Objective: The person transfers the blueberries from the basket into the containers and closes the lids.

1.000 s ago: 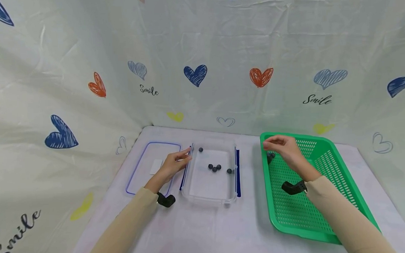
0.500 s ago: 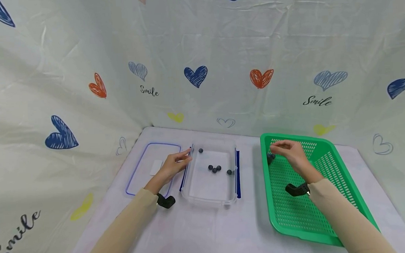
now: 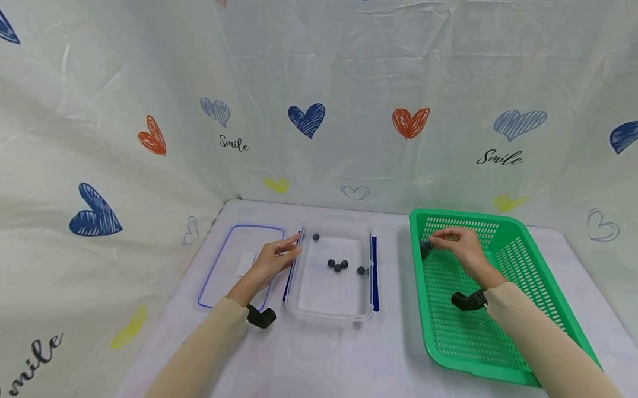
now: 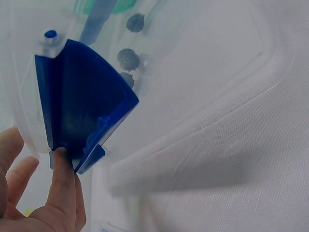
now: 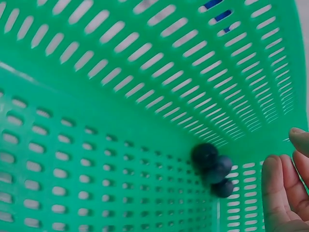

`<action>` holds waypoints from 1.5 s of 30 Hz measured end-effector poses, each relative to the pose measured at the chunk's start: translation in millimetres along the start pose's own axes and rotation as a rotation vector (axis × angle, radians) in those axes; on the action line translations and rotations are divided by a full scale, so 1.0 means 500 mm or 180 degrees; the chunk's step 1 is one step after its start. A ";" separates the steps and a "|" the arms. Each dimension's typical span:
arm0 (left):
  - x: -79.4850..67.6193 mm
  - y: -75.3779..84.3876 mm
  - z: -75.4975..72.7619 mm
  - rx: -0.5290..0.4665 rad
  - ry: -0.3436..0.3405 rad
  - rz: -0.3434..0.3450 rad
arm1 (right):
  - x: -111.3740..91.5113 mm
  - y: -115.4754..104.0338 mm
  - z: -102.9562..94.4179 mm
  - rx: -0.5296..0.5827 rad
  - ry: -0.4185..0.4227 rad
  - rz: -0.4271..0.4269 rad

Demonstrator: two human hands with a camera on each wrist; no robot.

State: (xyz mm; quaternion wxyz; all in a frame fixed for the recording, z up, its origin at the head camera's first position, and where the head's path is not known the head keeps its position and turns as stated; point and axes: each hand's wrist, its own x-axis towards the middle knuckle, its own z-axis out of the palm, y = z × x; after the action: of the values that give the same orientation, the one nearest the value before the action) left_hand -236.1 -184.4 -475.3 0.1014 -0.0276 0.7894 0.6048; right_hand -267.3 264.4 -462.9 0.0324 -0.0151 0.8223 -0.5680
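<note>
A clear plastic box point(image 3: 329, 311) with blue side clips stands mid-table, several blueberries point(image 3: 338, 267) scattered on its floor. At its left side, my left hand point(image 3: 273, 259) touches the rim with nearly straight fingers. One fingertip presses the blue clip point(image 4: 87, 96) in the left wrist view. My right hand point(image 3: 462, 249) reaches into the green basket point(image 3: 426, 331), near its far left corner. Three blueberries point(image 5: 212, 166) lie together there, a little apart from the fingertips in the right wrist view. Thumb and fingers are parted, with nothing between them.
A clear lid with a blue edge point(image 3: 240, 225) lies left of the box, partly under my left hand. The basket's raised slotted walls surround my right hand. A patterned curtain point(image 3: 356, 72) hangs behind the table.
My right hand has moved slightly right and down, deeper into the basket, from above its left rim towards the blueberries. My left hand stays at the box's rim.
</note>
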 end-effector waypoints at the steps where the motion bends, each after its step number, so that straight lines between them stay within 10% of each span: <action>1: 0.000 0.000 0.000 -0.0001 0.0006 -0.0003 | 0.000 0.004 0.000 -0.0030 0.0011 0.0016; 45: -0.002 0.005 0.002 0.0026 0.0032 -0.0020 | 0.007 0.066 0.060 -0.0767 0.0316 0.0269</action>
State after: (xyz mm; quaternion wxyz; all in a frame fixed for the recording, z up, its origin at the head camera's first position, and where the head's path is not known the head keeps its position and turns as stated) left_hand -235.6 -182.9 -473.0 0.0995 -0.0328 0.7922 0.6012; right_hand -268.5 248.0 -504.2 0.0134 0.0439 0.8851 -0.4632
